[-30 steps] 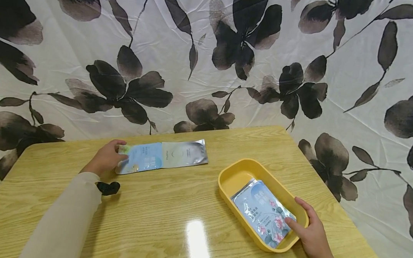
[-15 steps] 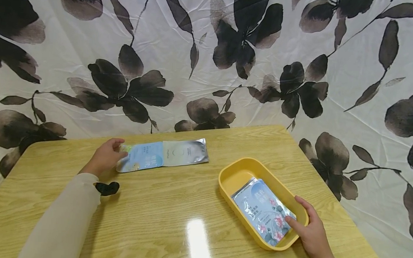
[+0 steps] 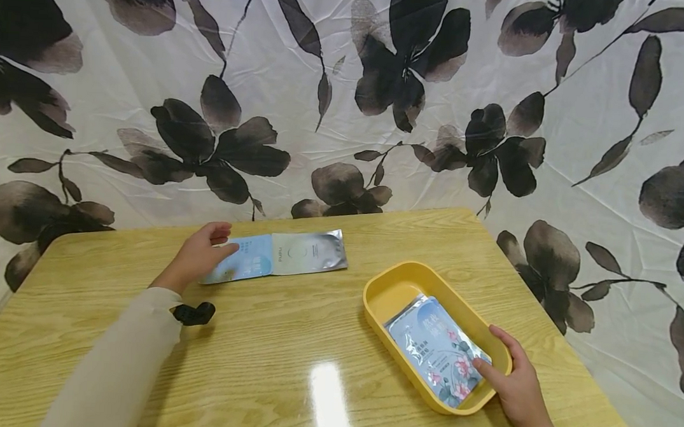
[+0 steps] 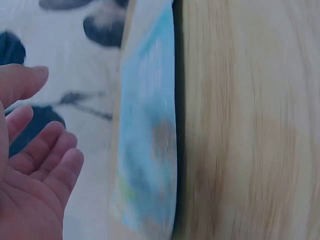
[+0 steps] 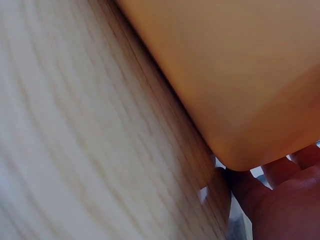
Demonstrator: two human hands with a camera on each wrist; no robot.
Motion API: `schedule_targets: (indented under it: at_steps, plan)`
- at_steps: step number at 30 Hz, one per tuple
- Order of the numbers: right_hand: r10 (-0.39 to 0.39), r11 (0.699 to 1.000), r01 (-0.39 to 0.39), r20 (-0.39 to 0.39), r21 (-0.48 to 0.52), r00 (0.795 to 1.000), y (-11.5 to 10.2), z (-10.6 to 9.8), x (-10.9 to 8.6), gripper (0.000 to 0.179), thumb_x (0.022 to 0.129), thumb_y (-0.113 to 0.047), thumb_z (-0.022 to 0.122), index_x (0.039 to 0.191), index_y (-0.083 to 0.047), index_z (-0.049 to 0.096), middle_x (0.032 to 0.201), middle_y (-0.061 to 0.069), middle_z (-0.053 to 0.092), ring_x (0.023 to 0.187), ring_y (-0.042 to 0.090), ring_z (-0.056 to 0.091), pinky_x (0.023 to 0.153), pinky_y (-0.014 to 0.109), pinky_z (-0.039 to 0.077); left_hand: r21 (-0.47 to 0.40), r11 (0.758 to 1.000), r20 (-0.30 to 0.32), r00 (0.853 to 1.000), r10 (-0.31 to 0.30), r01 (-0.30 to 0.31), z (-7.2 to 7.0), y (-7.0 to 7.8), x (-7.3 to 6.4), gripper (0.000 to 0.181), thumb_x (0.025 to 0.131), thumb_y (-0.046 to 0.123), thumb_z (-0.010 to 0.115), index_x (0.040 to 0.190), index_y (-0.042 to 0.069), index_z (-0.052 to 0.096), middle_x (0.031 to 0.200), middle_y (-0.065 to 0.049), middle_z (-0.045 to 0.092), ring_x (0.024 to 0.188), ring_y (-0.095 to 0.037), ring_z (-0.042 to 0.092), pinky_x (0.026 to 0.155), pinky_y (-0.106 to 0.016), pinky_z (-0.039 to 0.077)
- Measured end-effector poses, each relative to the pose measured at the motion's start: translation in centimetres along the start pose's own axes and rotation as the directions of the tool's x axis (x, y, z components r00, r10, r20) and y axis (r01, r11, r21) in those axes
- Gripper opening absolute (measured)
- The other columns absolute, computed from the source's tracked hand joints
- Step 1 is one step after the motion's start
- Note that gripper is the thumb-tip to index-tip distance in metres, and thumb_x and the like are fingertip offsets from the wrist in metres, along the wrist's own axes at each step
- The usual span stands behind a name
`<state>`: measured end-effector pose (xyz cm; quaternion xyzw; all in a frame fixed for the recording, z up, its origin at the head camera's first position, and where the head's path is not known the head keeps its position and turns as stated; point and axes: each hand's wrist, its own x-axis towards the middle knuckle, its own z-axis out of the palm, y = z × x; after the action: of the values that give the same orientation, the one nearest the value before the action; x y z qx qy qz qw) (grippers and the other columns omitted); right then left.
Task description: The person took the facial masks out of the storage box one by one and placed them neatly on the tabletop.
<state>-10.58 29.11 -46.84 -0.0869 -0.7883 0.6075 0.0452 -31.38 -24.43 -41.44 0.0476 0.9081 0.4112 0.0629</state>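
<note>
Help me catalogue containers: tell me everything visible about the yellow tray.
The yellow tray is oblong, with rounded corners and smooth, plain walls; it looks like plastic. It stands upright on the wooden table, slanted so its near end points right in the head view. A blue packet printed with pink flowers lies inside, toward that end. The right hand grips the near end, thumb over the rim.

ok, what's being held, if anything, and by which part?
Right hand holds the yellow tray by the rim at its near right end. Left hand holds nothing; it's by the blue packet.
</note>
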Motion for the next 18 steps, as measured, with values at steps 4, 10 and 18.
schedule_targets:
  at_steps: [4,10,18]
  plan:
    - [0.000,1.000,0.000,-0.005,-0.015,1.000,-0.1,0.0,0.0,0.071,0.093,-0.005,0.070,0.151,0.004,0.029,0.147,0.029,0.033,0.100,-0.009,0.054,0.077,0.017,0.053,-0.018,0.999,0.007,0.999,0.047,-0.047,1.4,1.3,0.0,0.060,0.102,0.023,0.060,0.149,-0.004,0.035,0.147,-0.026,0.041,0.136,-0.042,0.040,0.111,-0.055,0.033]
    - [-0.005,0.999,0.005,-0.002,-0.042,1.000,-0.1,-0.1,0.0,0.071,0.094,-0.006,0.070,0.151,0.004,0.029,0.148,0.029,0.032,0.100,-0.011,0.053,0.077,0.017,0.052,-0.156,0.984,0.040,0.995,0.096,-0.089,4.1,3.5,-0.1,0.059,0.101,0.025,0.062,0.149,0.000,0.039,0.147,-0.022,0.044,0.135,-0.038,0.045,0.108,-0.050,0.039]
    - [-0.012,0.999,0.012,0.003,-0.038,1.000,0.0,-0.1,0.0,0.071,0.094,-0.006,0.070,0.151,0.004,0.029,0.147,0.030,0.033,0.100,-0.010,0.053,0.077,0.017,0.052,-0.318,0.934,0.135,0.967,0.214,-0.162,7.9,8.7,-1.2,0.057,0.099,0.025,0.066,0.148,0.007,0.043,0.146,-0.016,0.047,0.132,-0.032,0.050,0.102,-0.048,0.046]
